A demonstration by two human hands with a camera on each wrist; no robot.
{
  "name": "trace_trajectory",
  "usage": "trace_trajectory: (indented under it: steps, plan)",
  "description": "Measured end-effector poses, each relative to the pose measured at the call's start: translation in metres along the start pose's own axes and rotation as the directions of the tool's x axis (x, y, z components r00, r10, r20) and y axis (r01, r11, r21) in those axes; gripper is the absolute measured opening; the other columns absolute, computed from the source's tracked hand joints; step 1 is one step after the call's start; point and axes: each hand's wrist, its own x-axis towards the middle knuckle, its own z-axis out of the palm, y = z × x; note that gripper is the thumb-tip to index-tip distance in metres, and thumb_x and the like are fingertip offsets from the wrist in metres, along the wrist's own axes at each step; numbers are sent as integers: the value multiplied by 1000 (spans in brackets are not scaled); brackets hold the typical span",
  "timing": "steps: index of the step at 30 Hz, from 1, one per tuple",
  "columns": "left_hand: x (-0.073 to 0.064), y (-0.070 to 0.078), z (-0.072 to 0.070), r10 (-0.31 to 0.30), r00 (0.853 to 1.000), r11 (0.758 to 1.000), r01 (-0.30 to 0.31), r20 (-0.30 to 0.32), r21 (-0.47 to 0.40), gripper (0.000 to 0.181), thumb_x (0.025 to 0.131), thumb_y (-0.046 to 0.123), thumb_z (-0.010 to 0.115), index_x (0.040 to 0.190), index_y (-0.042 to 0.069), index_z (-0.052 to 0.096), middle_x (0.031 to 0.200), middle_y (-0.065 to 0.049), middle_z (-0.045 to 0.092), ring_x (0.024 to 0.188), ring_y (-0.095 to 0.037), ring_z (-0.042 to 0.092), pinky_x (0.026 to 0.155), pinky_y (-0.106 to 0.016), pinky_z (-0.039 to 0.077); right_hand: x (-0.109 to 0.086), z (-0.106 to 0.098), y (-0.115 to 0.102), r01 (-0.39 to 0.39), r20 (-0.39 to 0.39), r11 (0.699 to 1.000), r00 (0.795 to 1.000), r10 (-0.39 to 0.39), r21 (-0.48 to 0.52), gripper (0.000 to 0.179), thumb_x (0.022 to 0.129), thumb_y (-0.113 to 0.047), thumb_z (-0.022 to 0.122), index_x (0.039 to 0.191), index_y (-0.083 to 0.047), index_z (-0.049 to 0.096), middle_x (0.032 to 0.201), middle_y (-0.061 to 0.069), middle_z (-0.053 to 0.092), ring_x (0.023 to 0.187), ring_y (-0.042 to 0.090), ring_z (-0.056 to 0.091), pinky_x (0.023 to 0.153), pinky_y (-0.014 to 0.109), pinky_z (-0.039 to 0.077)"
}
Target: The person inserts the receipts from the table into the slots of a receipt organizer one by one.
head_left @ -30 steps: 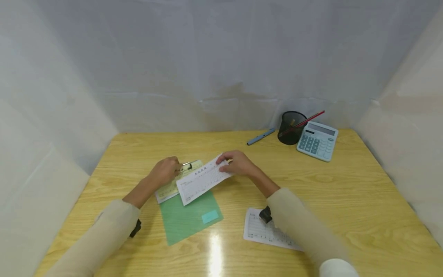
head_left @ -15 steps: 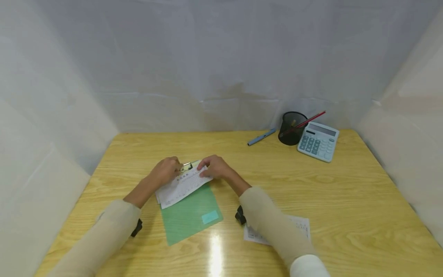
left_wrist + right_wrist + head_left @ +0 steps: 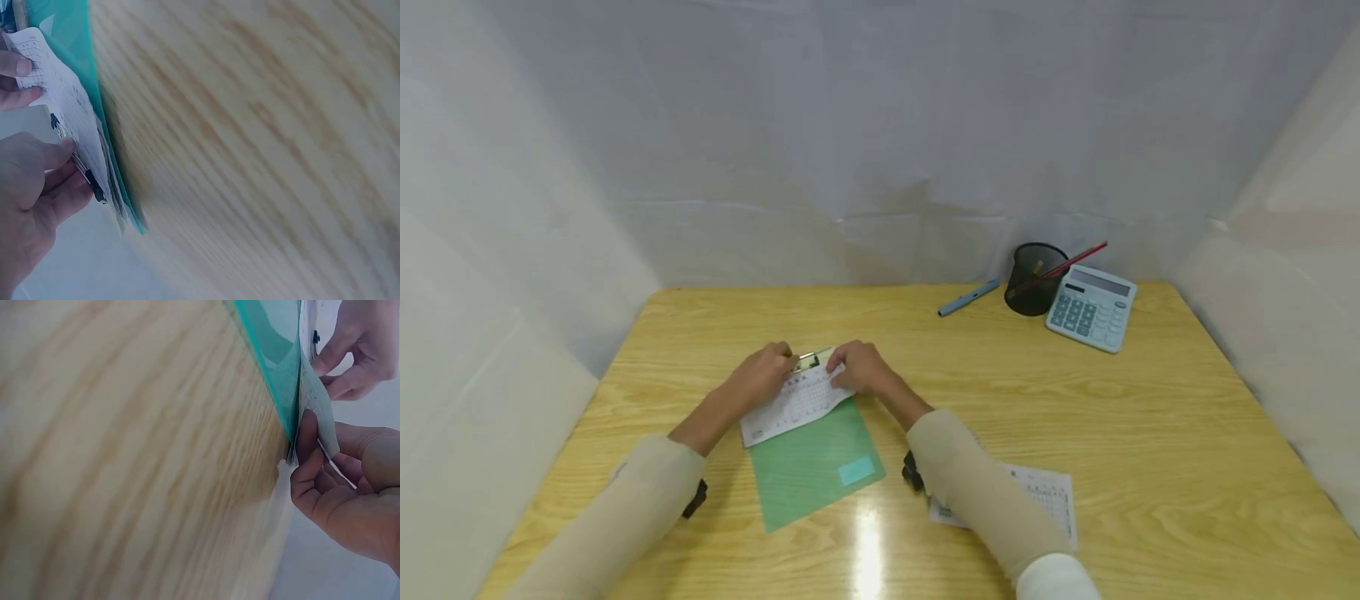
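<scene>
A translucent green clipboard [image 3: 808, 475] lies tilted on the table, a light blue label [image 3: 855, 472] near its lower corner. My left hand [image 3: 760, 373] pinches the metal clip [image 3: 807, 362] at its top; the left wrist view shows thumb and fingers on the clip [image 3: 82, 167]. A printed white slip [image 3: 801, 402] lies across the upper clipboard, over other papers. My right hand [image 3: 863, 368] pinches that slip's right end, seen bent between thumb and fingers in the right wrist view. Whether the slip's top edge sits under the clip, I cannot tell.
A second printed sheet [image 3: 1048, 492] lies at front right, partly under the right forearm. At the back right are a blue pen [image 3: 968, 297], a black mesh pen holder [image 3: 1028, 292] with a red pencil [image 3: 1086, 252], and a light blue calculator [image 3: 1092, 308]. Pale sheeting walls surround the table.
My right hand has brought the white slip leftward over the yellow paper and up against the clip, then shifted it slightly. The left hand has stayed at the clip.
</scene>
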Motion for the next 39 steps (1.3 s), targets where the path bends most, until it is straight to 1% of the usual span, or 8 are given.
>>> trace_trajectory:
  steps: [4, 12, 18, 23, 27, 31, 35, 39]
  plan:
    - [-1, 2, -1, 32, 999, 999, -32, -19, 33, 12, 85, -2, 63, 95, -6, 69, 98, -24, 64, 88, -35, 64, 76, -37, 60, -1, 2, -4, -22, -6, 1000, 1000, 22, -13, 17, 78, -7, 74, 93, -12, 70, 105, 5, 69, 93, 17, 58, 80, 25, 51]
    - [-1, 4, -5, 28, 1000, 999, -27, -15, 23, 12, 85, -2, 62, 94, -7, 69, 97, -25, 64, 87, -35, 64, 75, -36, 60, 0, 3, -9, -51, -22, 999, 998, 51, 1, 17, 78, -3, 72, 93, -10, 69, 104, 7, 68, 94, 19, 60, 71, 20, 53]
    - [-1, 3, -5, 11, 1000, 1000, -11, 6, 7, 11, 83, -5, 63, 91, -5, 69, 98, -25, 64, 87, -35, 63, 75, -36, 60, 3, 5, -11, -49, -56, 999, 997, 48, -10, 15, 78, -3, 73, 91, -9, 69, 103, 7, 69, 96, 20, 60, 74, 22, 54]
    - [0, 3, -3, 16, 1000, 1000, -16, -5, 10, 11, 83, -6, 61, 91, -6, 69, 97, -24, 64, 85, -34, 63, 72, -34, 59, 5, 7, -12, -47, -65, 999, 997, 46, -13, 14, 79, -3, 72, 92, -8, 69, 106, 8, 68, 97, 21, 60, 73, 21, 54]
    - [0, 2, -2, 25, 999, 1000, -24, -20, 9, 11, 83, -9, 60, 89, -7, 69, 95, -24, 64, 83, -34, 63, 69, -34, 59, 7, 8, -12, -39, -89, 999, 995, 36, -32, 14, 79, -5, 72, 92, -8, 70, 106, 8, 69, 101, 22, 59, 81, 25, 54]
    - [0, 3, -3, 25, 1000, 999, -25, -15, 23, 11, 83, -8, 60, 89, -7, 69, 95, -25, 64, 83, -35, 63, 69, -34, 59, 10, 9, -12, -29, -111, 998, 994, 23, -53, 13, 78, -5, 73, 90, -8, 70, 103, 7, 70, 103, 23, 58, 87, 29, 53]
    - [1, 3, -3, 21, 1000, 999, -21, -6, 39, 11, 84, -6, 61, 90, -8, 70, 95, -24, 64, 83, -35, 63, 69, -35, 59, 11, 10, -13, -25, -120, 998, 993, 17, -61, 12, 78, -5, 73, 89, -8, 70, 101, 7, 69, 101, 23, 57, 85, 28, 52]
    - [1, 3, -3, 21, 1000, 998, -20, -5, 52, 10, 84, -4, 63, 90, -7, 70, 94, -24, 64, 82, -34, 63, 68, -34, 59, 11, 10, -13, -21, -124, 996, 992, 11, -83, 12, 79, -5, 72, 90, -8, 70, 99, 6, 70, 97, 21, 59, 80, 25, 52]
